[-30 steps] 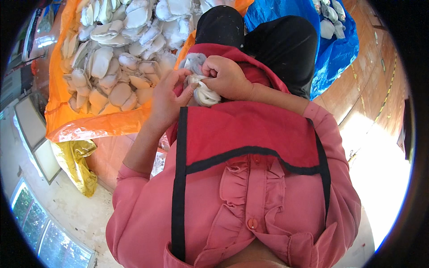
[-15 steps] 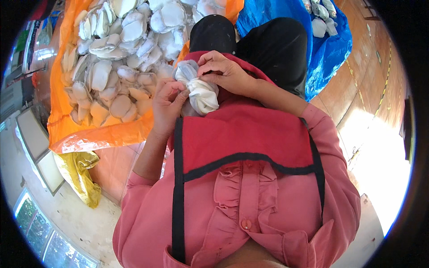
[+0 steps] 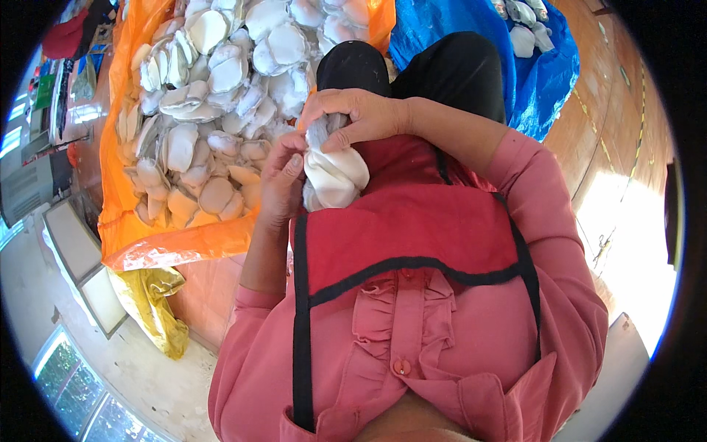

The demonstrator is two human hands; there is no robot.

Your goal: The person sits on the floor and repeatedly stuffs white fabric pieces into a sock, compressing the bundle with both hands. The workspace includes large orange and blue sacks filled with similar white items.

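Note:
In my lap, over the red apron (image 3: 412,228), rests a bundle of white rounded pads (image 3: 337,178) wrapped in thin clear plastic. My right hand (image 3: 357,118) is closed on the gathered upper end of the plastic, its thumb pressing down just above the pads. On the bundle's left side, my left hand (image 3: 283,183) has its fingers curled against the wrap, close to the right fingertips. The exact grip of the left fingers is partly hidden.
Ahead on the left, an orange sheet (image 3: 177,253) bears a heap of similar white and cream pads (image 3: 221,74). Farther right, a blue sheet (image 3: 545,88) holds several wrapped bundles (image 3: 524,40). A yellow sack (image 3: 151,309) lies near my left elbow, on the tiled floor (image 3: 202,298).
My right hand has shifted left and lower over the plastic's gathered end. The pads now hang rounder below it, and the left fingers have moved up beside the right ones.

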